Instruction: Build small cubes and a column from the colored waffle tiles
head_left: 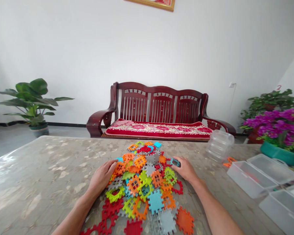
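A long pile of interlocking plastic puzzle tiles (155, 201) in orange, green, red, grey and blue lies on the table in front of me; some are solid squares, others have window-like or round cut-outs. My left hand (103, 175) rests against the pile's left side, fingers stretched forward beside the orange tiles (120, 168). At the right side, my right hand (185, 168) has its fingertips closed on a small blue tile (175, 162) with a cut-out. A red ring-shaped tile (178, 187) lies just below that hand.
The patterned table (56, 176) extends to both sides. At right stand a clear stacked container (220, 145), open plastic boxes (251, 179) and a teal flowerpot (280, 153), with orange pieces (229, 162) nearby. Beyond the table is a wooden bench (161, 104).
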### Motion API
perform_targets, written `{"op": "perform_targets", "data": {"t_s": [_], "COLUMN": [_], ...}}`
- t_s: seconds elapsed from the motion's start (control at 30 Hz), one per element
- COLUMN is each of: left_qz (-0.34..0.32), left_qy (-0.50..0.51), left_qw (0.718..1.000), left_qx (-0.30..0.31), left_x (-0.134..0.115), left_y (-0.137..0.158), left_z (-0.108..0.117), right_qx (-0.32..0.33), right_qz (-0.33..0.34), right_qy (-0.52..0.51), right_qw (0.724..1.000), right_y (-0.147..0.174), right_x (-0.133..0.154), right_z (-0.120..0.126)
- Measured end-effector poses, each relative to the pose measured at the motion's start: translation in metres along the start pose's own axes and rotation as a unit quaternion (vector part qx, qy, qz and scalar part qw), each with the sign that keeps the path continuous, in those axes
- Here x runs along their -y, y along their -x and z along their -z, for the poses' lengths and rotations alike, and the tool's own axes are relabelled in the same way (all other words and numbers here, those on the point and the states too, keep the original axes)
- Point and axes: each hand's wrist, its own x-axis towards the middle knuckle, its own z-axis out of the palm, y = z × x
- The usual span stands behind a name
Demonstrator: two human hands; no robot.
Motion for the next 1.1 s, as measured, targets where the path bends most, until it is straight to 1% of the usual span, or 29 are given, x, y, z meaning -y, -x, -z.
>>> {"op": "perform_targets", "data": {"t_s": [0.07,0.2,0.3,0.37,0.43,0.47,0.53,0.6,0.67,0.77,0.87,1.0,1.1], "left_qz": [-0.007,-0.025,-0.034,-0.031,-0.028,-0.027,-0.028,-0.03,-0.032,-0.034,-0.031,-0.033,-0.034], "left_qy": [-0.002,-0.005,-0.01,-0.013,-0.014,-0.013,-0.01,-0.006,-0.002,0.001,0.0,0.0,0.0], "left_qw": [1.0,1.0,0.999,0.999,0.999,0.999,0.999,0.999,0.999,0.999,0.999,0.999,0.999], "left_qx": [0.003,0.01,0.013,0.016,0.017,0.017,0.017,0.018,0.019,0.018,0.021,0.022,0.017], "left_x": [0.001,0.001,0.0,-0.002,-0.002,-0.002,-0.001,0.001,0.003,0.004,0.004,0.004,0.004], "left_y": [0.0,0.0,0.0,0.0,0.0,0.0,0.0,-0.001,-0.001,-0.001,-0.001,-0.001,-0.001], "left_z": [-0.001,-0.003,-0.002,-0.001,-0.001,-0.001,-0.001,-0.002,-0.003,-0.003,-0.003,-0.003,-0.003], "right_qx": [-0.029,-0.095,-0.113,-0.113,-0.108,-0.102,-0.087,-0.072,-0.054,-0.044,-0.075,-0.116,-0.125], "right_qz": [-0.029,-0.133,-0.201,-0.228,-0.22,-0.198,-0.122,-0.047,-0.02,-0.039,-0.065,-0.07,-0.092], "right_qy": [0.026,0.077,0.067,0.046,0.02,0.007,-0.016,-0.025,-0.02,0.004,0.027,0.031,0.057], "right_qw": [0.999,0.984,0.971,0.966,0.969,0.975,0.989,0.996,0.998,0.998,0.995,0.99,0.986], "right_y": [0.001,0.002,0.002,0.002,0.002,0.002,0.002,0.001,0.0,-0.002,-0.004,-0.003,0.0], "right_x": [-0.005,-0.019,-0.029,-0.037,-0.047,-0.052,-0.064,-0.074,-0.08,-0.082,-0.081,-0.08,-0.074], "right_z": [0.002,0.011,0.021,0.026,0.027,0.025,0.02,0.013,0.007,0.003,0.004,0.008,0.013]}}
